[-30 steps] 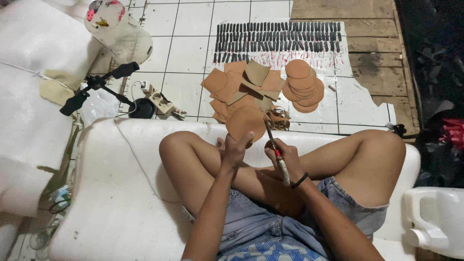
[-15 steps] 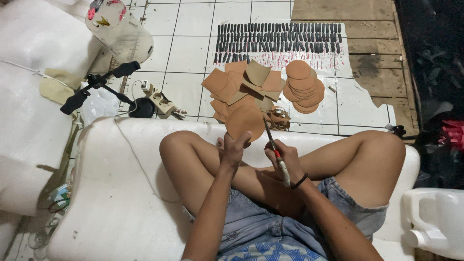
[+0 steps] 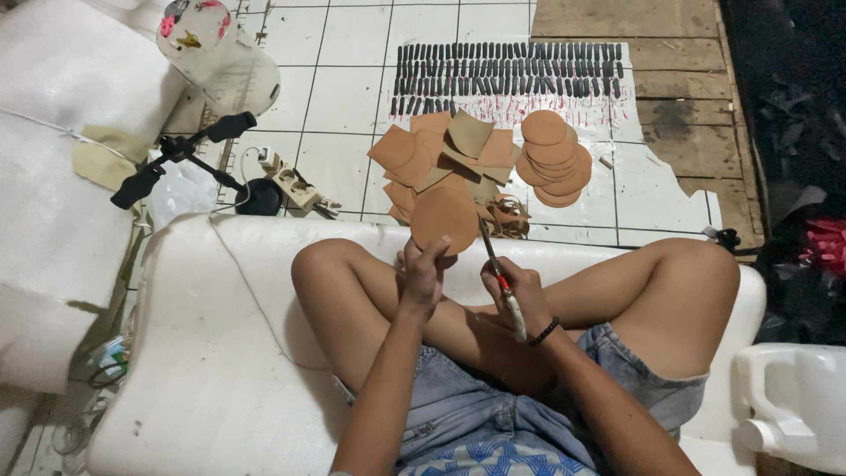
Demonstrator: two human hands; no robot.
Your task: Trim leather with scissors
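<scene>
White floor tiles beyond my crossed legs carry a heap of brown leather offcuts [image 3: 445, 154] and a stack of round brown discs [image 3: 551, 159], both well ahead of my fingers. My left hand [image 3: 423, 273] is closed on the lower edge of a round leather disc [image 3: 443, 219], held upright. Just beside it, my right hand [image 3: 520, 295] is wrapped around a knife [image 3: 498, 273], its blade tip touching the disc's right rim.

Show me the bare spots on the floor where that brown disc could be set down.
Free: the white tiles between the white lidded bucket and the rows of small dark pieces, and the tile right of the stack of brown round discs. Crowded: the heap of brown cut sheets ahead of the left hand, and the white power strip.
</scene>
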